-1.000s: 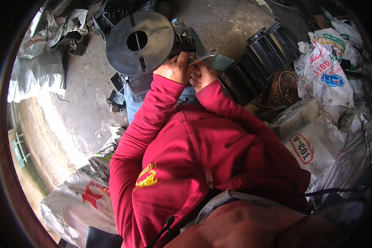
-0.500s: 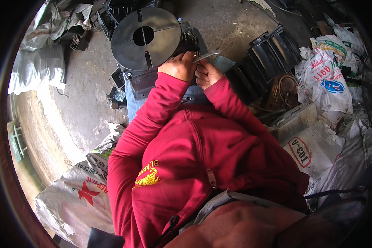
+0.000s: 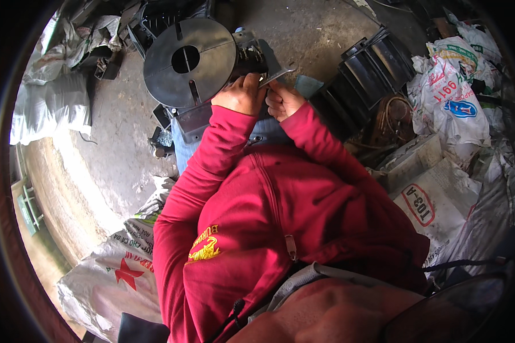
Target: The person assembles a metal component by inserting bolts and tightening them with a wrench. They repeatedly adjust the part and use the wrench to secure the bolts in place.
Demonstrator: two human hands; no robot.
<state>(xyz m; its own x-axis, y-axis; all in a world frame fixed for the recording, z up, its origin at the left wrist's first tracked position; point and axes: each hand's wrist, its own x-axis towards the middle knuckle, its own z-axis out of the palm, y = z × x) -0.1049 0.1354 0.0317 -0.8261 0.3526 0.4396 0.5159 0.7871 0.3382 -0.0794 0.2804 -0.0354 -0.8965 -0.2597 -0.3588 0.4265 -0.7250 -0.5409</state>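
The unit sits at the top centre of the view, on the person's lap above the knees. Its large dark disc faces up toward the camera, with a round centre hole and radial slots. A metal bracket projects from the unit's right side; its long axis runs from upper left to lower right, ending in a pointed corner toward the right.

The left hand grips the lower edge of the unit just below the bracket, back of the hand toward the camera, fingers curled together over the part. The right hand sits just beside it, touching the bracket's lower edge, fingers bent and pressed together on the metal; whether they pinch a smaller item cannot be told. Both forearms, in red sleeves, rise from the lower edge and converge at the unit.

The floor is bare concrete. White sacks lie to the left, a printed sack at lower left, and more sacks at right. Black ribbed housings stand near the right hand.
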